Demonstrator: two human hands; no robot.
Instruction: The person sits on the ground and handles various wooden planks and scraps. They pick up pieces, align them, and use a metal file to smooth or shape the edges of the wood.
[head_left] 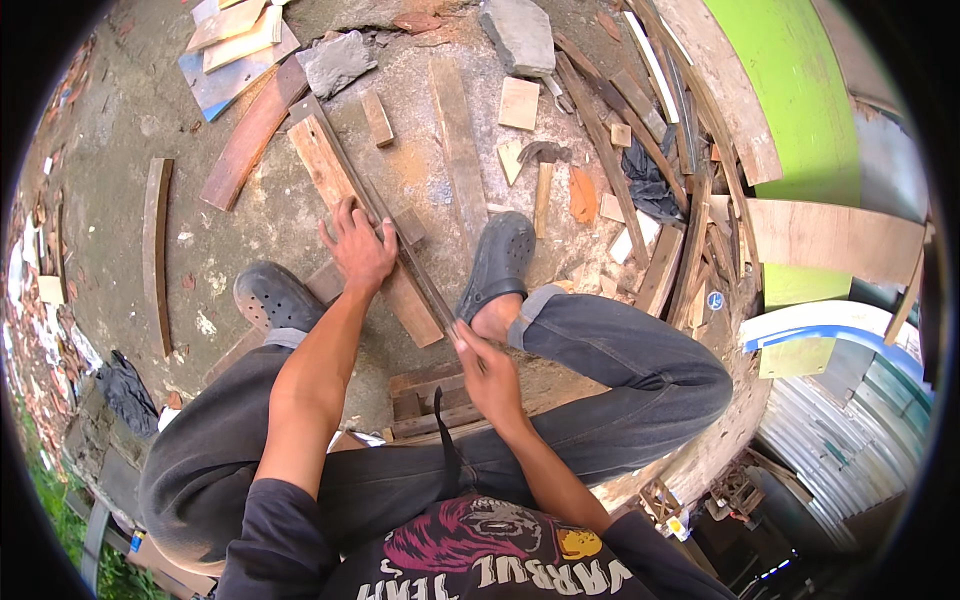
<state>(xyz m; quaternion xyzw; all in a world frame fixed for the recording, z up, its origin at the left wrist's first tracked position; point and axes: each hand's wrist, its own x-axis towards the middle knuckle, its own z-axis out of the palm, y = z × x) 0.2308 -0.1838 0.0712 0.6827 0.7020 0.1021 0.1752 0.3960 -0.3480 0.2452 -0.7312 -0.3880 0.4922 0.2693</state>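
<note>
my left hand (358, 245) lies flat, fingers spread, pinning the long brown wooden plank (360, 225) on the concrete between my feet; my right hand (487, 368) closes around the thin dark strip (400, 240) along its edge.

hammer (541, 180) on ground | grey stone (518, 34) | green panel (800, 90) | curved plank (157, 250)

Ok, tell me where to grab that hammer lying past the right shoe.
Grip the hammer by its wooden handle, near the free end closest to the shoe. Come from above: it lies flat on the ground, its head pointing away, scraps of wood close around the head.
</note>
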